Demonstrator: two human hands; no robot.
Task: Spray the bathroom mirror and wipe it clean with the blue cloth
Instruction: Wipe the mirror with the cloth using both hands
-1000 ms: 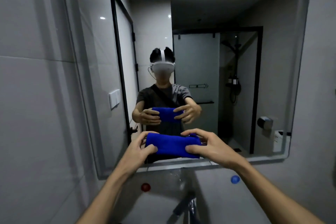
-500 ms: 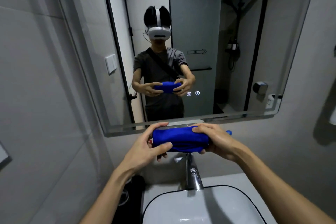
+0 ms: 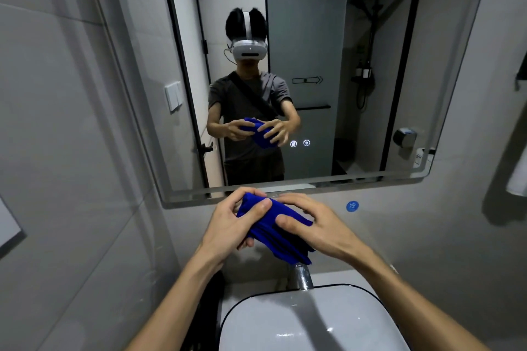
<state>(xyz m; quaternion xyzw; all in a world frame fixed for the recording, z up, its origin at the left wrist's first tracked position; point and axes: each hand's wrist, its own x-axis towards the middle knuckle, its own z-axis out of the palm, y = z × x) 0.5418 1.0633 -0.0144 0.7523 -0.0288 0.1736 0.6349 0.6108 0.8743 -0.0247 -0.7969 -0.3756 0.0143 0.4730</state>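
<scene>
The blue cloth (image 3: 278, 232) is bunched between both hands, just below the mirror's lower edge and above the tap. My left hand (image 3: 231, 225) grips its upper left end. My right hand (image 3: 316, 225) pinches its right side, and loose folds hang down from there. The bathroom mirror (image 3: 370, 65) fills the wall ahead and reflects a person holding the cloth. No spray bottle is in view.
A chrome tap (image 3: 302, 276) stands under the cloth, over a white basin (image 3: 308, 322) with a dark rim. A blue round sticker (image 3: 352, 206) marks the wall below the mirror. Grey tiled wall runs along the left. Something white hangs at the far right edge (image 3: 519, 177).
The view has tilted downward, so the basin shows. The cloth was a neat roll held in front of the mirror; both hands have lowered it below the mirror and loosened it into hanging folds.
</scene>
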